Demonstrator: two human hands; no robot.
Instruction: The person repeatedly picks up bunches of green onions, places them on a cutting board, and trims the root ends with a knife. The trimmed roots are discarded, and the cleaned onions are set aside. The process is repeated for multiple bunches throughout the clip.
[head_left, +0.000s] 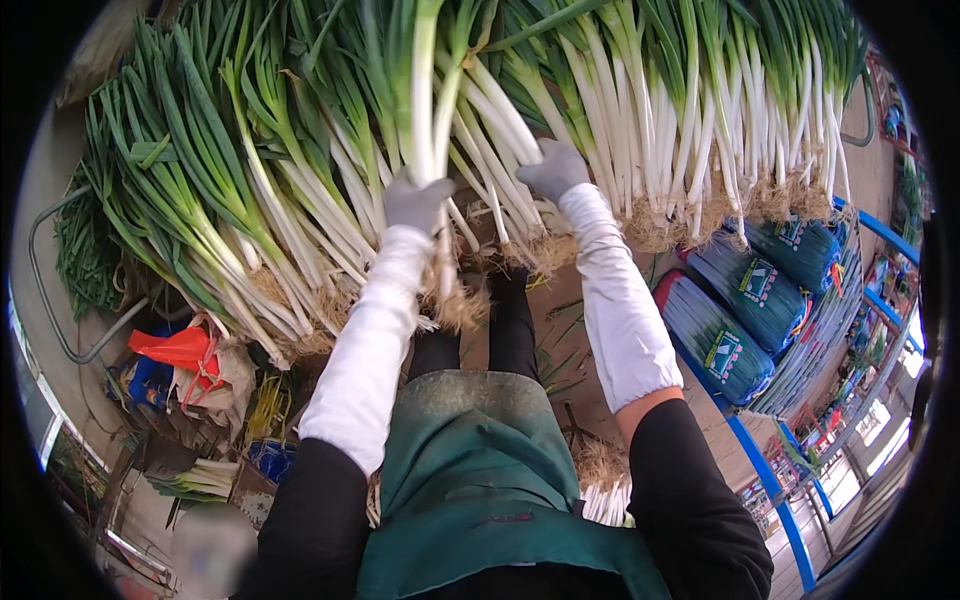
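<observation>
Long green onions (675, 135) with white stalks and hairy roots lie side by side in a wide heap before me. My left hand (417, 201), in a grey glove, is closed around the white stalks of a few green onions (424, 97), whose roots hang down below it. To its right, my right hand (555, 171), gloved too, grips the white lower part of other green onions (499, 109) that slant up to the left. The fingers are partly hidden in both hands. White sleeve covers reach over both forearms.
Several filled green bags (724, 352) lie on a blue metal-framed rack (765, 465) at the right. A bent metal rail (45, 277) stands at the left, near a red plastic bag (176, 352). Cut green onions (202, 480) lie lower left; more roots and stalks (606, 495) show beside the green apron.
</observation>
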